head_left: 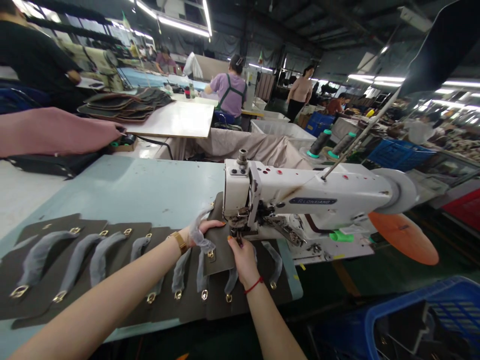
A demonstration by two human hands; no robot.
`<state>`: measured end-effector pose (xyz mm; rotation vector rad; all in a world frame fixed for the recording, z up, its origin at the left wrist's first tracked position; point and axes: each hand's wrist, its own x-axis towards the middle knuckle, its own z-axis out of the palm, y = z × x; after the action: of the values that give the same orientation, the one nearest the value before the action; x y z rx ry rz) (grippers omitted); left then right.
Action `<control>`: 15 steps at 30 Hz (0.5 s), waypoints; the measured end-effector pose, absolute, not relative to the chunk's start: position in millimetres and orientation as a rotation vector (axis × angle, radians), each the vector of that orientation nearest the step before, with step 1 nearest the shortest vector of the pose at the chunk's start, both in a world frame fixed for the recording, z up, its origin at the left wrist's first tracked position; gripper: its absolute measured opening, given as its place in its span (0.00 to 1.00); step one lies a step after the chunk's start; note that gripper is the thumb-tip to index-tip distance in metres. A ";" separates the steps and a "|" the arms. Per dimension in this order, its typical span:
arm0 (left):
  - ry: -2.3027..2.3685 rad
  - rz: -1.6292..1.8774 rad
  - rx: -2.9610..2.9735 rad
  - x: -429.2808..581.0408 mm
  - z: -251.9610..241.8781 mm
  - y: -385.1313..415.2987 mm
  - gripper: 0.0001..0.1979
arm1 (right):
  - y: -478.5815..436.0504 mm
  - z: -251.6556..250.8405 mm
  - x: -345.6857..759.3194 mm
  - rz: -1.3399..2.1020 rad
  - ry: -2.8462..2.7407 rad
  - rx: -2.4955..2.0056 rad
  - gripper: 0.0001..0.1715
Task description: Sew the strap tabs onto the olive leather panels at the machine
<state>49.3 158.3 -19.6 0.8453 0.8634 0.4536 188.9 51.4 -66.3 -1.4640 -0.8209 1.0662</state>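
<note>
Workpiece: dark panel [224, 255], located at the needle area of the white sewing machine [277, 187], on the pale-blue bench [161, 182]. Upper end of panel runs L of machine head; lower end overlaps the row of panels [8, 300]. A wrapped strap [195, 230] w/ gold-tone hardware is attached to the panel & loops up over the L hand.

L hand [204, 230]: at L side of panel, fingers extended across its face toward the machine head; cannot tell if they pinch or only press, as the strap covers part of the hand. R hand [243, 257]: fingers grasping the panel's R edge, just in front of the needle area; thumb on top.

Clearances: tight btw R fingertips & needle area. Both forearms reach in over the bench's front edge, L forearm crossing above the row. Row: overlapping panels, each w/ wrapped strap, spread along the front of the bench to its R end; a pale-blue strip shows along the front edge at L. Open room: wide pale-blue stretch btw row & rear edge, L of machine head. Bench's R front corner is rounded; floor shows beyond it. Blue basket [369, 320] w/ dark pieces sits lower R, apart from the bench. Orange disc [407, 237] is below the handwheel [399, 190], machine's R end.
</note>
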 end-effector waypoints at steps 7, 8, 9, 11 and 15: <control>0.840 0.397 0.797 53.3 -32.2 165.8 0.12 | 53.6 -68.2 191.1 1.074 -0.839 -1.459 0.20; 0.841 0.395 0.793 53.1 -33.3 166.2 0.13 | 53.5 -68.1 191.3 1.071 -0.841 -1.462 0.20; 0.842 0.396 0.790 52.8 -34.2 166.3 0.13 | 53.3 -67.8 191.5 1.067 -0.843 -1.466 0.20; 0.839 0.399 0.787 52.0 -35.1 165.9 0.14 | 52.1 -66.5 191.5 1.056 -0.849 -1.476 0.20; 0.826 0.407 0.781 51.0 -33.9 163.7 0.15 | 45.5 -62.7 189.0 1.031 -0.872 -1.483 0.20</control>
<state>51.0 163.7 -33.9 0.7807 0.8258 0.4068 189.0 45.5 -62.7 -1.4828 -0.8719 1.0312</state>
